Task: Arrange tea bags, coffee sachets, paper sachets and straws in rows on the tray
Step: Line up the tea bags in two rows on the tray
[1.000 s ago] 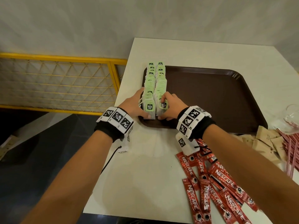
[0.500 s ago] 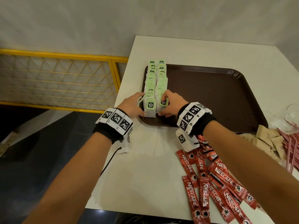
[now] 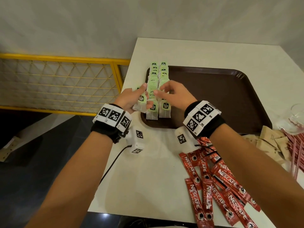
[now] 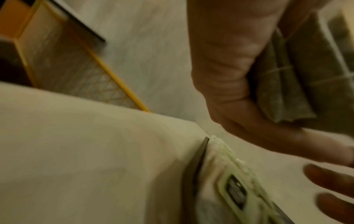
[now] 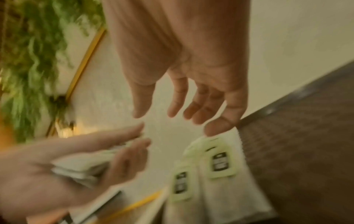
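Two rows of green-tagged tea bags (image 3: pixel 162 74) run along the left side of the brown tray (image 3: pixel 213 96). My left hand (image 3: pixel 141 96) is raised at the tray's left edge and grips a small stack of tea bags (image 3: pixel 141 102) between thumb and fingers; the right wrist view shows this stack (image 5: pixel 82 166) too. My right hand (image 3: pixel 162 92) hovers just above the rows with relaxed, spread fingers (image 5: pixel 178 106) and holds nothing. The nearest tea bags (image 5: pixel 218 163) lie flat below it. Red coffee sachets (image 3: pixel 222 186), brown paper sachets (image 3: pixel 269 142) and red straws (image 3: pixel 296 153) lie on the table.
The white table (image 3: pixel 148 178) ends close on the left, beside a yellow mesh railing (image 3: pixel 65 79). A clear glass (image 3: pixel 296 116) stands at the right edge. Most of the tray to the right of the rows is bare.
Both hands have lifted off the near end of the rows. The left hand now holds a few tea bags, and the right hand has opened above the rows.
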{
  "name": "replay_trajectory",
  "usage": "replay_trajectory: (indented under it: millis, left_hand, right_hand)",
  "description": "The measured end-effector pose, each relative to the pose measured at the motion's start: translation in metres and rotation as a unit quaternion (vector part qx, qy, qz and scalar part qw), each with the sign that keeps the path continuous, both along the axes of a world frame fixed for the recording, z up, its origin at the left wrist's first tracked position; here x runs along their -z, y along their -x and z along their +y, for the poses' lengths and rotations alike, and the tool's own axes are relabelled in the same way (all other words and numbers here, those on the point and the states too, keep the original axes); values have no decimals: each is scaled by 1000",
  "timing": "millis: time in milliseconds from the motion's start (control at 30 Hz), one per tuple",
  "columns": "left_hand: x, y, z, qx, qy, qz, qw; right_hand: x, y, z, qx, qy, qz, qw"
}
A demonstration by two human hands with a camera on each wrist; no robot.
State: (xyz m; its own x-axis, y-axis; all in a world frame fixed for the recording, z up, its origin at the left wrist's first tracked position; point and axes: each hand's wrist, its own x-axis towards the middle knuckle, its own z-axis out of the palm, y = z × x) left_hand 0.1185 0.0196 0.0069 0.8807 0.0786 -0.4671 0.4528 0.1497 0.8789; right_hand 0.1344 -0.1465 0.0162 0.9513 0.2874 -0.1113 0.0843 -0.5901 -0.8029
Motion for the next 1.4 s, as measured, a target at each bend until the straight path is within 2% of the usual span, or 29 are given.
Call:
replay_trajectory:
  millis: [100, 233, 333, 467, 567, 700, 900, 1033, 1133, 1200, 1300, 1400]
  left_hand:
    - [-1, -2, -3, 27, 6, 23, 999]
    - [-8, 9, -11, 58, 149, 12, 987]
    - [-8, 18, -7, 77, 199, -21, 977]
    - [-2, 23, -8, 84, 187, -61, 977]
    - [2, 24, -11, 60, 190, -73, 977]
    - [6, 23, -12, 35, 217, -56, 974]
    - [8, 17, -12, -32, 174, -40, 983]
    - [14, 18, -6, -59, 108, -13, 992]
    - [22, 20, 2, -19, -18, 31, 999]
    - [26, 23, 5, 18, -89, 41, 995]
    - [24, 26, 4, 47, -146, 46, 987]
    - [21, 26, 1, 74, -184, 36, 980]
  right_hand:
    - [-6, 11, 15, -49, -73, 124, 988]
    - [1, 11, 21, -15, -122, 142, 982]
    - [-1, 10, 15, 16, -178, 174, 968]
    - [0, 12, 9, 53, -224, 197, 953]
    - [2, 14, 6, 82, -254, 209, 941]
    - [4, 16, 4, 63, -263, 220, 937]
    - [1, 15, 1, 70, -216, 182, 957]
    - [0, 11, -5, 72, -234, 205, 948]
    - [-1, 8, -16, 55, -225, 238, 943]
    - [1, 7, -24, 42, -185, 256, 948]
    - [9, 7, -31, 36, -116, 267, 956]
    - [17, 5, -28, 38, -102, 265, 958]
